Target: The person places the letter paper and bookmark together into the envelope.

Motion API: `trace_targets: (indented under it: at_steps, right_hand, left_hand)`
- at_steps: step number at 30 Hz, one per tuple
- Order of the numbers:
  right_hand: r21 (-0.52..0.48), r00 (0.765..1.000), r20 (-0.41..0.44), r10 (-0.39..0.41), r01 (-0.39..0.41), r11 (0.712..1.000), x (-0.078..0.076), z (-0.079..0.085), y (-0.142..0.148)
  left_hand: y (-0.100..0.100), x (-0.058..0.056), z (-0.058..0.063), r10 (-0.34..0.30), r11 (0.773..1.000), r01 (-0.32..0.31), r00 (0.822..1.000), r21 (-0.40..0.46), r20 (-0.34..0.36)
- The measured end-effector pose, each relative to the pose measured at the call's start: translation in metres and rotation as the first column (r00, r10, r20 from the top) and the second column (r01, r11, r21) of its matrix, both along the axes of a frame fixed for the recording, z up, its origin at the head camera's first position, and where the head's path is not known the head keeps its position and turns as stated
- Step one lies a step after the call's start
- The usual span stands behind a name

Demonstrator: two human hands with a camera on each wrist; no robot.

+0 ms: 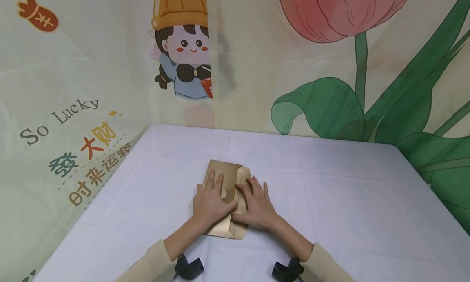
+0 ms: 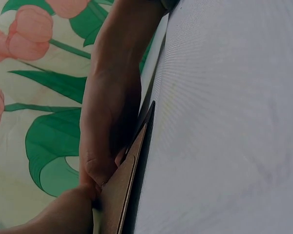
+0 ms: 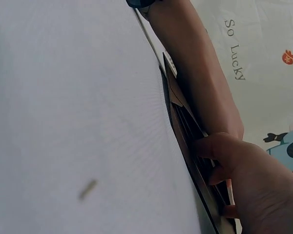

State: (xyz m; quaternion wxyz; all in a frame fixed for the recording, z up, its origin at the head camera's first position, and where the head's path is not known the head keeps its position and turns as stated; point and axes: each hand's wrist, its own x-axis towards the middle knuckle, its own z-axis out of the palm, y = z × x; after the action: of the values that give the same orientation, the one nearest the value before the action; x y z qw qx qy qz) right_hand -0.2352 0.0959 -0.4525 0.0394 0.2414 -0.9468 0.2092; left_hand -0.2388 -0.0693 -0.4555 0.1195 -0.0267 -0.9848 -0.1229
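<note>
A gold-brown paper envelope (image 1: 228,170) lies on the white-covered table, its long flap (image 1: 240,231) folded out along the right side. My left hand (image 1: 211,204) rests on the envelope's body with fingers spread and the thumb reaching toward the flap's fold. A pale round mark shows between that hand's fingers and thumb. With fingers spread, my right hand (image 1: 258,208) touches the flap side, its thumb near the fold. From the right wrist view, the right fingertips sit at the envelope's opened edge (image 3: 175,95). In the left wrist view the envelope (image 2: 118,195) stands slightly raised at its edge.
A white cloth (image 1: 330,200) covers the table. Behind it hangs a printed backdrop (image 1: 249,69) with a tulip and a cartoon figure. Black wrist-camera mounts (image 1: 189,267) show beneath both forearms, near the front.
</note>
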Motion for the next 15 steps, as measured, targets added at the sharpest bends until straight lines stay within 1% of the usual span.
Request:
trace_targets:
  at_steps: [7, 11, 12, 15]
  right_hand:
    - [-0.01, 1.0, 0.008, -0.005, 0.005, 1.0, -0.0005, 0.0011, -0.0003]
    - [-0.005, 1.0, 0.003, -0.004, 0.004, 1.0, -0.0002, 0.0014, 0.0007]
    - [-0.001, 1.0, 0.004, -0.003, 0.003, 1.0, -0.0001, 0.0013, 0.001]
    - [0.014, 1.0, 0.01, 0.011, -0.011, 1.0, 0.0004, 0.0012, 0.0033]
  left_hand:
    - [-0.0008, 0.0, 0.0024, -0.011, 1.0, 0.011, 1.0, 0.005, 0.013]
    - [-0.0007, -0.0005, 0.0018, -0.012, 1.0, 0.012, 1.0, 0.013, 0.019]
    - [-0.0006, -0.0007, 0.0013, -0.014, 1.0, 0.014, 1.0, 0.013, 0.015]
    - [-0.0011, -0.0016, -0.0011, -0.043, 0.999, 0.043, 0.999, -0.004, -0.033]
